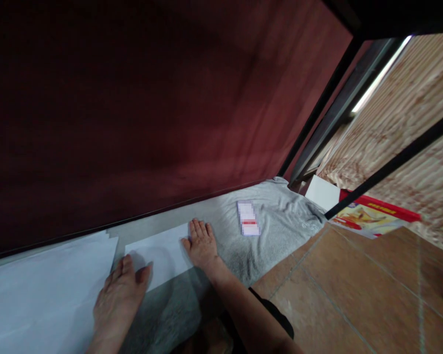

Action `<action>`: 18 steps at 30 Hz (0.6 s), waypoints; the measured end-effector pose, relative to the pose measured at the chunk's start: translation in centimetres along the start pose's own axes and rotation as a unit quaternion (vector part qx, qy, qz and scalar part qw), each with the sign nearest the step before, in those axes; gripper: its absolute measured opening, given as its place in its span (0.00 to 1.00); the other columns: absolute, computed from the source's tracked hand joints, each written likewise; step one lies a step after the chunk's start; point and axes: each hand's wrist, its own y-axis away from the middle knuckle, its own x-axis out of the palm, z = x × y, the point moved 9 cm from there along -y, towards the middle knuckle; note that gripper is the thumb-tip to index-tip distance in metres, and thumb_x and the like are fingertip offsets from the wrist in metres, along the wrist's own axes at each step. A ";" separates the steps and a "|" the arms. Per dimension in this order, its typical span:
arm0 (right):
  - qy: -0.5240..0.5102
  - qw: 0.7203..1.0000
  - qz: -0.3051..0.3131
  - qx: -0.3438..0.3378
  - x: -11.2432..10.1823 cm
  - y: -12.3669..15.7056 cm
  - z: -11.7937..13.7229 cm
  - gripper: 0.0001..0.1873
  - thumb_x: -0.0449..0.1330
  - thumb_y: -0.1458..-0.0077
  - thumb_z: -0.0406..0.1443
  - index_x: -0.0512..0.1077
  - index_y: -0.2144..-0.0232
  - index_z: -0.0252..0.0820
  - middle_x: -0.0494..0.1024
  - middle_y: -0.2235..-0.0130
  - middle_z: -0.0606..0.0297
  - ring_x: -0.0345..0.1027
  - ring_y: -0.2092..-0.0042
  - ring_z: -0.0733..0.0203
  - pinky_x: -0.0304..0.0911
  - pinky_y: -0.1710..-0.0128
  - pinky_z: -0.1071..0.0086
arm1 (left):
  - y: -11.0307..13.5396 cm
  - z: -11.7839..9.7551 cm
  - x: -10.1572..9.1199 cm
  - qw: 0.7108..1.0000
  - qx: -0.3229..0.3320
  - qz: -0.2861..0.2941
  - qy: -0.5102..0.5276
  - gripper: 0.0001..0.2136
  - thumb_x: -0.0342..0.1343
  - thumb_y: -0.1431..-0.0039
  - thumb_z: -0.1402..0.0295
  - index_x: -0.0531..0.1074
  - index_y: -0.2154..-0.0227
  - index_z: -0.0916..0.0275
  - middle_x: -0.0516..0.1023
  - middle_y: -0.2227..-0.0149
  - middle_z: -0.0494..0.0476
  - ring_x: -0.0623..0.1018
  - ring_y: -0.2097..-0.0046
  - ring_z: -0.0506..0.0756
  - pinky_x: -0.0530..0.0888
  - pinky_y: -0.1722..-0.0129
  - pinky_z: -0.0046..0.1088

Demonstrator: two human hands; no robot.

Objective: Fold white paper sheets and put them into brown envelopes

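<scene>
My left hand [118, 294] lies flat, fingers stretched out, on the near left edge of a white sheet of paper [158, 253] spread on a grey towel [276, 221]. My right hand [201, 245] also rests flat with fingers together, pressing the sheet's right edge. Both hands hold nothing. A small white card with a red stripe [248, 218] lies on the towel to the right of my right hand, apart from it.
A larger stack of white paper [40, 285] lies to the left. A dark red curtain [151, 108] hangs behind. At the right sit brown floor tiles [354, 285], a white and red printed package [369, 216], black metal bars [391, 167] and wood-grain panelling.
</scene>
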 end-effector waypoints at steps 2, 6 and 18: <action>0.001 1.000 -0.003 0.007 0.0 0.0 -0.4 0.34 0.44 0.29 0.49 0.56 0.31 0.33 0.58 0.30 0.52 0.53 0.30 0.48 0.47 0.30 0.50 | 0.4 0.0 -0.5 1.000 0.003 0.007 -0.028 0.33 0.40 0.35 0.56 0.63 0.38 0.82 0.71 0.39 0.78 0.74 0.43 0.71 0.72 0.46 0.46; 0.020 0.999 -0.004 0.027 -0.7 0.2 -1.5 0.31 0.45 0.28 0.44 0.57 0.32 0.32 0.58 0.31 0.51 0.53 0.30 0.47 0.47 0.30 0.50 | 1.4 -0.8 -1.3 0.998 0.011 -0.012 -0.054 0.30 0.37 0.32 0.60 0.64 0.38 0.78 0.71 0.40 0.76 0.73 0.43 0.71 0.74 0.49 0.47; -0.073 0.985 0.039 -0.154 1.4 2.4 7.1 0.26 0.42 0.27 0.41 0.61 0.33 0.39 0.61 0.31 0.60 0.52 0.30 0.59 0.47 0.29 0.58 | 3.1 -7.1 2.1 0.990 0.130 -0.048 -0.003 0.28 0.39 0.35 0.75 0.57 0.32 0.71 0.58 0.30 0.68 0.53 0.27 0.63 0.51 0.29 0.49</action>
